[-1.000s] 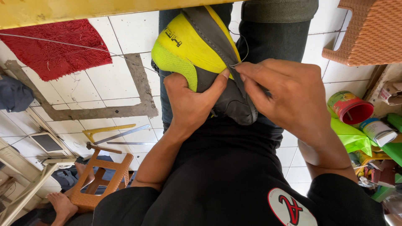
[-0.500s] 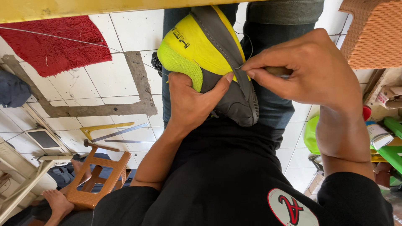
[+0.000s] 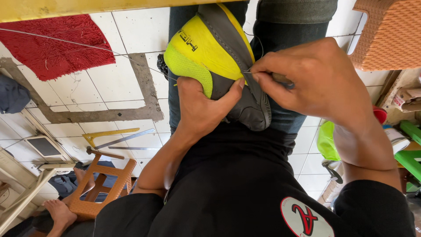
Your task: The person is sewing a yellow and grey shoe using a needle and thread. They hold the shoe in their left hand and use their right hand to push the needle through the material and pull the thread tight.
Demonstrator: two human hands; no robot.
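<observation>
Here, the left hand (image 3: 201, 109) clamps a yellow-and-grey shoe (image 3: 219, 61) against the lap, its long axis running away from the body, toe pointing far-left. The right hand (image 3: 315, 83), nearer the seam, pinches a thin needle (image 3: 247, 71) at the sole edge; beyond lies the tiled floor (image 3: 109, 87).

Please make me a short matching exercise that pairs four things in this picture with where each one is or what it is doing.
Things:
1. left hand
2. right hand
3. red mat
4. orange stool

Places or states:
A. lies on the white tiled floor, upper left
B. pinches a thin tool at the seam of the yellow and grey shoe
C. stands on the floor, lower left, near a bare foot
D. holds the shoe from below, thumb on its grey edge

Pairs: 1-D, 2-B, 3-A, 4-C
</observation>
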